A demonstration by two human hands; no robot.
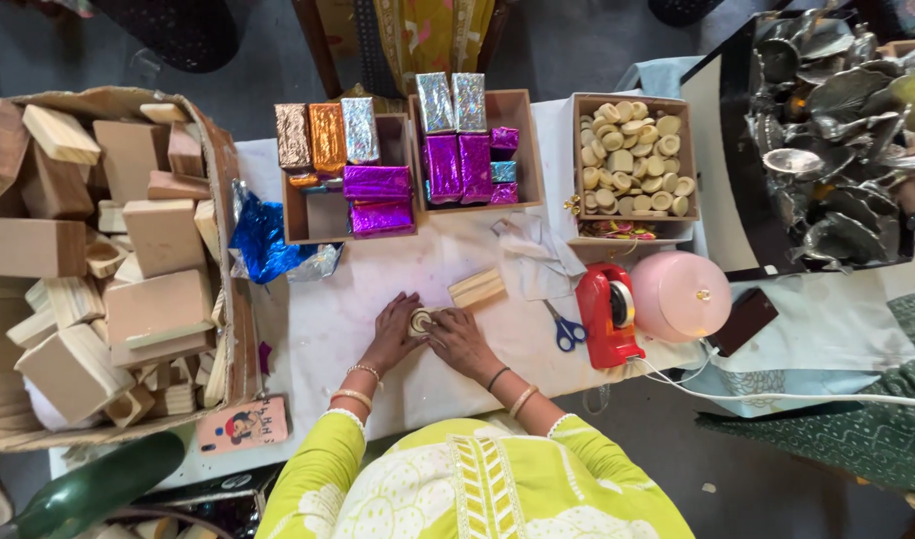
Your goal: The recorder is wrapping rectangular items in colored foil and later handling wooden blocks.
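Note:
My left hand and my right hand meet on the white table, both closed around a small round pale wooden piece. Just beyond my right hand lies a plain wooden block. Bangles sit on both wrists, and yellow-green sleeves cover my arms.
A cardboard box of wooden blocks fills the left. Two trays hold foil-wrapped blocks, a third holds round wooden pieces. Blue foil, scissors, a red tape dispenser, a pink round lid, a phone, metal leaf-shaped dishes.

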